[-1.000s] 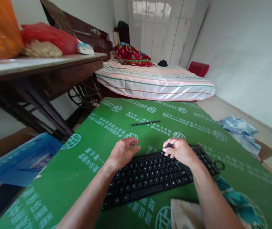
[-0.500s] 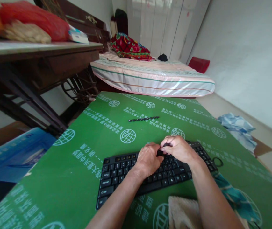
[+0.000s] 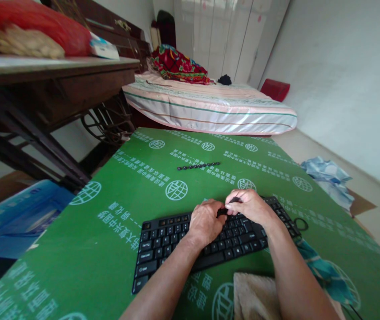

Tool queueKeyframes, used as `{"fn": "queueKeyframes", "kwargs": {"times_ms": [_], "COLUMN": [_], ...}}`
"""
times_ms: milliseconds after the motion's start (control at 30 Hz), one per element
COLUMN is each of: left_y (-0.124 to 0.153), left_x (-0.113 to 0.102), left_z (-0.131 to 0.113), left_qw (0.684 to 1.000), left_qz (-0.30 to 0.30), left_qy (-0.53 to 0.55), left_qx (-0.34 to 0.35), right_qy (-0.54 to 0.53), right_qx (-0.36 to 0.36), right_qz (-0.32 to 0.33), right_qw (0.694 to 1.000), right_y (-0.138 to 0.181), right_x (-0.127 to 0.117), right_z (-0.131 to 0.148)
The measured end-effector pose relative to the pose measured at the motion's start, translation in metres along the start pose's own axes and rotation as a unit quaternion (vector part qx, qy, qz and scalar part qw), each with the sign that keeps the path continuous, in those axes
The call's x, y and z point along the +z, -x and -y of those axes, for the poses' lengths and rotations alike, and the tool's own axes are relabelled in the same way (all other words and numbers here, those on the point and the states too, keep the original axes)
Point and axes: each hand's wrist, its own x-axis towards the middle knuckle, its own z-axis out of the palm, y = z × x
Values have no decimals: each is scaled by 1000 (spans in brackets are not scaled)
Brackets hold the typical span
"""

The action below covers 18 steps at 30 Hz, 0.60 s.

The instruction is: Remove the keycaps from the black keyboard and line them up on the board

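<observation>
A black keyboard (image 3: 170, 242) lies at a slant on a green printed board, and both hands are over its upper middle. Along its top left, the row of key places (image 3: 167, 221) looks bare of caps. My left hand (image 3: 207, 221) is closed, its fingertips pinching a small dark piece (image 3: 222, 212) whose kind I cannot make out. Close against it, my right hand (image 3: 247, 205) also pinches at this black piece between thumb and fingers. Beyond the keyboard, several small black pieces that look like keycaps (image 3: 199, 166) lie in a line.
Near the front edge of the green board (image 3: 116, 178) are a beige cloth (image 3: 255, 295) and a teal checked cloth (image 3: 325, 271). A black cable loop (image 3: 301, 224) sits by the keyboard's right end. A bed (image 3: 210, 104) stands behind, a sewing-machine table (image 3: 59, 73) at left.
The view has shifted slightly. Both hands stay at the same spot on the keyboard, with the black piece between their fingertips showing at a slightly different angle.
</observation>
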Motion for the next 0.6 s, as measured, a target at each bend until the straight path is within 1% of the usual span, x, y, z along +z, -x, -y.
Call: {"fn": "queueKeyframes", "kwargs": {"times_ms": [133,267,400,600], "left_y": [0,1,1,0], "left_x": [0,-1,-1,-1], "left_z": [0,-1,-3,-5], "left_qw": [1000,1000,1000,999], "left_qz": [0,1,-8,-11], "left_qy": [-4,-5,-13,-35], "left_qx": [-6,-12,-9,-17], "right_qy": [17,53,24,24], "right_qx": [6,41,65,78], "right_qz": [-23,-55,-70,-137], "right_qw": [1000,996,995,987], "right_y": [1,1,-1,-4], "right_x": [-1,6,16,24], "right_z": [-1,2,6,5]}}
